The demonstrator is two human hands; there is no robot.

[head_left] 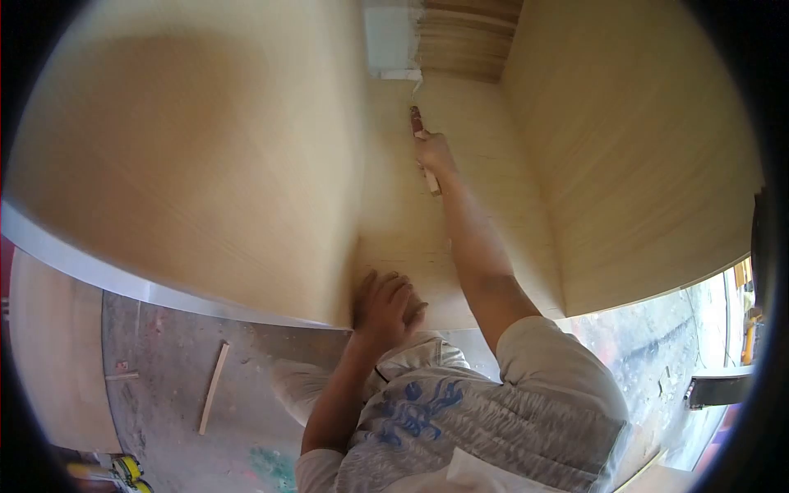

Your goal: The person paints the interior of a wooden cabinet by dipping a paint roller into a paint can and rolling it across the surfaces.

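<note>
My right hand (pixel 436 154) is closed around the handle of a paint roller (pixel 400 75), reaching deep into a pale wooden box. The roller's white sleeve lies at the far end, where the left part of the back panel (pixel 470 41) is coated white and the right part shows brown, streaked wood. Near the front edge, my left hand (pixel 384 308) leans on the bottom panel (pixel 411 238), fingers bent but apart, with nothing visible in it. Part of its palm side is hidden.
Tall side panels, left (pixel 197 164) and right (pixel 633 156), flank my arms. A thin wood strip (pixel 214 386) lies on the paint-stained floor. A yellow and black object (pixel 127 470) is at lower left. Another wooden panel (pixel 62 353) stands at far left.
</note>
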